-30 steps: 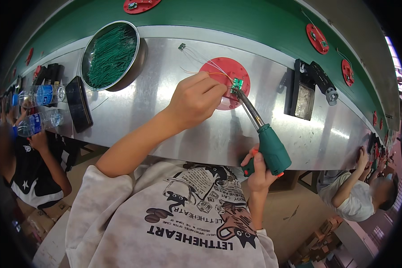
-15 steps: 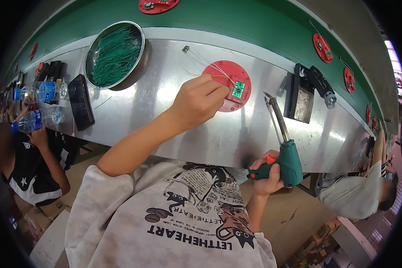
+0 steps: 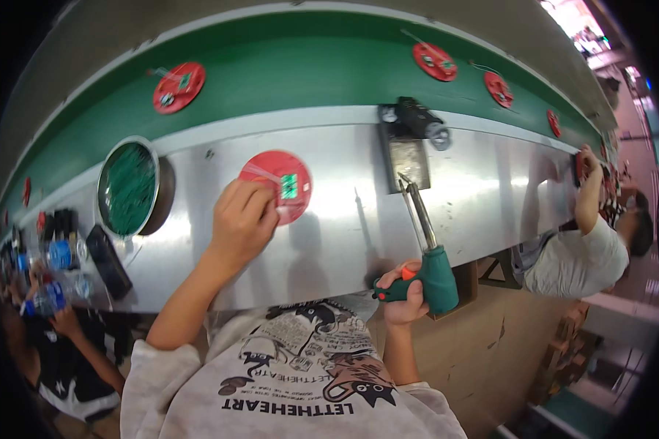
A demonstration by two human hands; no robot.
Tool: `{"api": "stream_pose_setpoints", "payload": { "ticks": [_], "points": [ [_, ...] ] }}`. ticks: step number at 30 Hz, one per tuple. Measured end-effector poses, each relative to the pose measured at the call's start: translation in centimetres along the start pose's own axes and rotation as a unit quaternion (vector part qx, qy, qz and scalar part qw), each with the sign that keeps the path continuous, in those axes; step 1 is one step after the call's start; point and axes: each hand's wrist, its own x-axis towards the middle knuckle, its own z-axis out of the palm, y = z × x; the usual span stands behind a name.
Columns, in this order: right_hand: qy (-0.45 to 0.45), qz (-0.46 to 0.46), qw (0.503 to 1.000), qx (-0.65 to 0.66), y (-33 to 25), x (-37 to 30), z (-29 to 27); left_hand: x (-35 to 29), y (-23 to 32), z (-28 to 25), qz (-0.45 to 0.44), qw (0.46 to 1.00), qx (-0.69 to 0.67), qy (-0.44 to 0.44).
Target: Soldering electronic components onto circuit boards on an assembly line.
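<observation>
A round red plastic disc [image 3: 300, 208] lies on the metal bench, carrying a small green circuit board [image 3: 289, 186] with thin pale wires. My left hand [image 3: 245, 216] is at the disc's left edge, its fingers curled and pinched together. What they pinch is hidden behind the knuckles. My right hand [image 3: 404, 296] is wrapped round the grip of a green soldering gun [image 3: 439, 282] with an orange trigger. The gun points away from me, its metal tip at the near end of a black stand's shallow tray [image 3: 410, 162].
Left stands a metal bowl [image 3: 156, 157] of green wires, beside a dark phone [image 3: 110, 261] and water bottles [image 3: 60, 254]. A black cylindrical holder [image 3: 421, 121] sits on the stand. More red discs [image 3: 179, 88] lie along the green belt [image 3: 285, 69]. Co-workers sit at both sides.
The view has swung right, so the bench things appear further left. The soldering gun's tip has come from beside the disc to the stand's tray. My left hand stays at the disc.
</observation>
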Motion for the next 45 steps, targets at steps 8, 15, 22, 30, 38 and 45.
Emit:
{"api": "stream_pose_setpoints", "payload": {
  "ticks": [8, 15, 22, 30, 38, 45],
  "points": [
    [0.12, -0.089, 0.988, 0.036, 0.2, 4.0, -4.9, 6.5, -0.6, -0.2, -0.006, 0.979, 0.079, -0.185],
    [0.224, -0.03, 0.965, 0.13, -0.1, 7.6, -5.2, 25.0, -5.7, 11.2, -0.016, 0.959, 0.264, -0.105],
    [0.266, -0.036, 0.957, 0.111, -0.4, 7.5, -4.1, 41.1, 0.9, 30.0, 0.229, 0.936, 0.135, -0.232],
    [0.281, -0.023, 0.952, 0.117, -0.6, 7.1, -4.3, 41.4, 1.9, 30.1, 0.065, 0.87, 0.203, -0.445],
    [0.239, -0.019, 0.963, 0.126, -0.4, 8.1, -4.8, 28.3, -1.1, 8.9, -0.191, 0.905, 0.257, -0.279],
    [0.262, -0.013, 0.961, 0.09, -1.2, 7.7, -3.8, 17.3, -0.3, 5.4, -0.103, 0.963, 0.085, -0.233]
  ]
}}
